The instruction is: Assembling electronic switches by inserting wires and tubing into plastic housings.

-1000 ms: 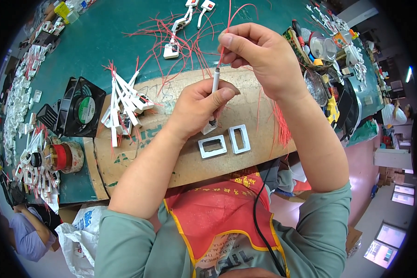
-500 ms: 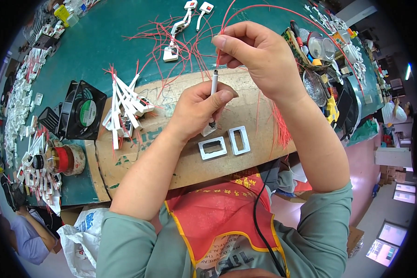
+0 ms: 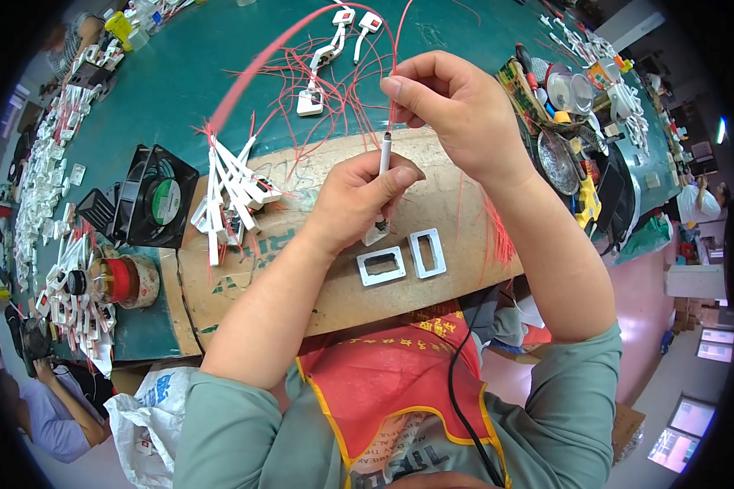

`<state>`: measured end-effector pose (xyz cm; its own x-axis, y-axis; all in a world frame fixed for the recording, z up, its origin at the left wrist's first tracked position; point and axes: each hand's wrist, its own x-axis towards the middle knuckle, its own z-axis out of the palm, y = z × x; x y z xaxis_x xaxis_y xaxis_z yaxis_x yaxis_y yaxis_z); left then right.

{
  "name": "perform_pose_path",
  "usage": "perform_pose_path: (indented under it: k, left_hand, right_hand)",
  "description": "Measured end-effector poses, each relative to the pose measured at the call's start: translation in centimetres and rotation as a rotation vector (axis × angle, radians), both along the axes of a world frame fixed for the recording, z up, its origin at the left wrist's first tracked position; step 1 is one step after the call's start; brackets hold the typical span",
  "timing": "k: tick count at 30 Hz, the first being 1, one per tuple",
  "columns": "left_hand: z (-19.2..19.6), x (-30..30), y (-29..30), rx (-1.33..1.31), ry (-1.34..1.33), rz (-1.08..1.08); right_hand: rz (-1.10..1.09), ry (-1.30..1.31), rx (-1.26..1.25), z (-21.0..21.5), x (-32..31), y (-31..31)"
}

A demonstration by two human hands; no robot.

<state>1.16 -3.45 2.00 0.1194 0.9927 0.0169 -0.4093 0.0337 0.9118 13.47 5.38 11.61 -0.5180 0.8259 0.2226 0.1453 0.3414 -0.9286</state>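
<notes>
My left hand (image 3: 359,200) is closed around a slim white tube (image 3: 385,153), held upright over the cardboard. At its lower end a small white housing shows partly below my fingers. Just above the tube's dark open top, my right hand (image 3: 457,106) pinches a thin red wire (image 3: 395,49). The wire's lower end meets the tube's mouth; whether it goes inside I cannot tell. Its long free part arcs over to the left, blurred. On the cardboard below my left hand lie two rectangular white frames (image 3: 382,266), side by side.
A cardboard sheet (image 3: 318,289) covers the green table's near part. To the left are white tubed pieces (image 3: 220,191), a black fan (image 3: 156,196) and a jar (image 3: 126,281). Loose red wires and white parts lie beyond. A tool tray (image 3: 554,155) stands right. Another person (image 3: 53,416) sits left.
The wire's free part has swung from the right over to the left. Both hands keep their grips, with the right hand slightly lower toward the tube. The whole view has shifted a little.
</notes>
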Motion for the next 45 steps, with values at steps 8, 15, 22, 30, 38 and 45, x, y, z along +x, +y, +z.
perform_pose_path:
  k: [8,15,22,30,38,45]
  left_hand:
    - [0.0,-0.2,0.0,-0.005,0.001,0.000]
    - [-0.2,-0.2,0.1,-0.009,0.010,-0.006]
    - [-0.3,-0.3,0.1,-0.004,0.009,-0.003]
    - [-0.4,-0.3,0.1,-0.046,0.023,0.008]
    - [0.3,-0.3,0.0,-0.005,0.040,-0.032]
    - [-0.2,-0.2,0.2,0.000,0.005,-0.055]
  right_hand:
    - [0.008,-0.044,0.138,-0.3,-0.2,-0.4]
    - [0.006,-0.014,0.114,-0.4,-0.4,-0.1]
    - [-0.003,-0.049,0.154,-0.3,-0.5,-0.1]
    - [0.035,-0.100,0.185,0.7,-0.5,-0.6]
    - [0.001,-0.063,-0.066,-1.6,-0.3,-1.5]
    - [0.155,0.035,-0.391,-2.2,1.0,-0.9]
